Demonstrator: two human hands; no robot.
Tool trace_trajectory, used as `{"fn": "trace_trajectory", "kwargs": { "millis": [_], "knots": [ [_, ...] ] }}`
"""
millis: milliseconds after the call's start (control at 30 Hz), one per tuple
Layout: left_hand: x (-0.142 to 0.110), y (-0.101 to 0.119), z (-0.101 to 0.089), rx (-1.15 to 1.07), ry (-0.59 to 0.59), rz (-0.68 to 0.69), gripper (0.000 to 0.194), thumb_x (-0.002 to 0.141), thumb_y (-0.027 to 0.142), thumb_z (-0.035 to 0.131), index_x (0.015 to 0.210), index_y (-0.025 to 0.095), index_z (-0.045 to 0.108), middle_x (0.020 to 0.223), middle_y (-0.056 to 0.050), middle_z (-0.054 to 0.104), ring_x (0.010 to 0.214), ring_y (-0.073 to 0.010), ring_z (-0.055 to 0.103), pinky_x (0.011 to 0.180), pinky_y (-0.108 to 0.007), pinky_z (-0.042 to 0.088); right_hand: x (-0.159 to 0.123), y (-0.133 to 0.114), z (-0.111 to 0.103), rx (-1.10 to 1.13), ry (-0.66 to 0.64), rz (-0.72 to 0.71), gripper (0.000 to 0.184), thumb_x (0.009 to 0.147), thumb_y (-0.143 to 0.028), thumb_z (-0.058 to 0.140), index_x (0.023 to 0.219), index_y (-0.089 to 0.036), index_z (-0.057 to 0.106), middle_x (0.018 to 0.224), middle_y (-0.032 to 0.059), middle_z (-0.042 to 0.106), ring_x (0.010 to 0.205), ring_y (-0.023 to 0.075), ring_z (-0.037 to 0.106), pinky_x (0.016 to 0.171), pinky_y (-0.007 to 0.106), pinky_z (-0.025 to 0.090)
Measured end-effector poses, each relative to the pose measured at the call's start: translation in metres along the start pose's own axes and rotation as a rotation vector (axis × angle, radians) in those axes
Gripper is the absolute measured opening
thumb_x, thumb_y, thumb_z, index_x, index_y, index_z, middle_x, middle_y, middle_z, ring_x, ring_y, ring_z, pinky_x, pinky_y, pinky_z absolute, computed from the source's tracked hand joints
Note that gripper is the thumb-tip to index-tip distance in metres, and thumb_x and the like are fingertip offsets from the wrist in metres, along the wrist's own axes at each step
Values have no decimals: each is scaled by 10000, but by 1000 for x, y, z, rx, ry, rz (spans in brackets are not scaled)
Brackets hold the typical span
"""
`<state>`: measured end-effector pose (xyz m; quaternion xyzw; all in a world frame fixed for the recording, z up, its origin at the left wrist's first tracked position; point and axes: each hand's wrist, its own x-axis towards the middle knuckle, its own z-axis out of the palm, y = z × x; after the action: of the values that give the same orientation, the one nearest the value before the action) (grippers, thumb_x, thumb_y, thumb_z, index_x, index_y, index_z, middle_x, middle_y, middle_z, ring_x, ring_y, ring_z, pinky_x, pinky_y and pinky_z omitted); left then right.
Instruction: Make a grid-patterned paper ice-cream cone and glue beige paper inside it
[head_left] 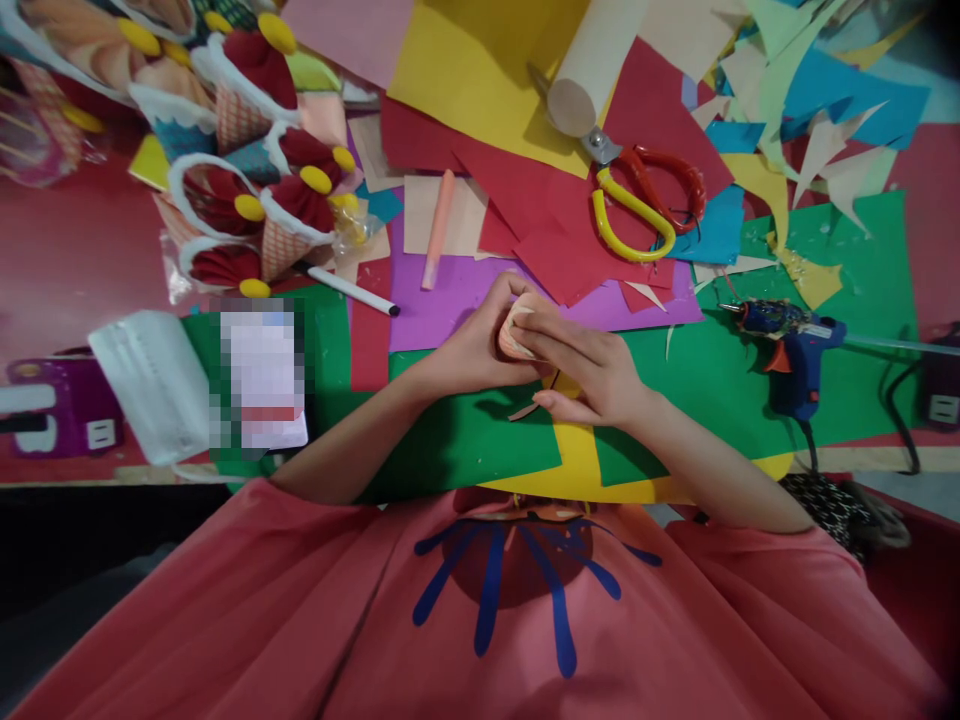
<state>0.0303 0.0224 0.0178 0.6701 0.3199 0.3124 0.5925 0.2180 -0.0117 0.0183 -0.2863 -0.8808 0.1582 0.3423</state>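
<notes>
In the middle of the view, above a green sheet [465, 440], my left hand [480, 335] is curled around a small peach patterned paper cone [511, 338]. The fingers of my right hand [592, 365] press on the cone's open end from the right, and its thumb is held apart below. A thin brown strip [523, 412] shows just under the right thumb. Much of the cone is hidden by the fingers. Scissors [634, 200] with one red and one yellow handle lie beyond my right hand.
Finished-looking paper cones with red inserts and yellow dots [251, 205] cluster at the upper left. A blue glue gun [799, 355] lies at the right with its cord. A phone [262, 380], a white marker [352, 290], a peach stick [439, 230], a cardboard tube [589, 75] and paper scraps [817, 120] surround the hands.
</notes>
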Motion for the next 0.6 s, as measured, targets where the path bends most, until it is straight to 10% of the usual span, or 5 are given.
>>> {"fn": "trace_trajectory", "kwargs": {
  "millis": [333, 600],
  "knots": [
    [3, 0, -7, -396, -129, -126, 482, 688, 378, 764, 1084, 180, 571, 935, -28, 624, 822, -153, 621, 724, -257, 485, 0, 2, -9, -131, 366, -19, 396, 962, -373, 400, 1286, -203, 551, 1092, 97, 688, 1025, 213, 688, 800, 359, 623],
    [3, -4, -10, -633, -179, -229, 410, 574, 146, 624, 979, 196, 579, 762, 37, 614, 626, -102, 569, 537, -198, 422, 0, 2, -5, 21, 234, -28, 432, 948, -355, 427, 1333, -180, 517, 1185, 107, 679, 1116, 221, 661, 876, 358, 593]
  ]
}}
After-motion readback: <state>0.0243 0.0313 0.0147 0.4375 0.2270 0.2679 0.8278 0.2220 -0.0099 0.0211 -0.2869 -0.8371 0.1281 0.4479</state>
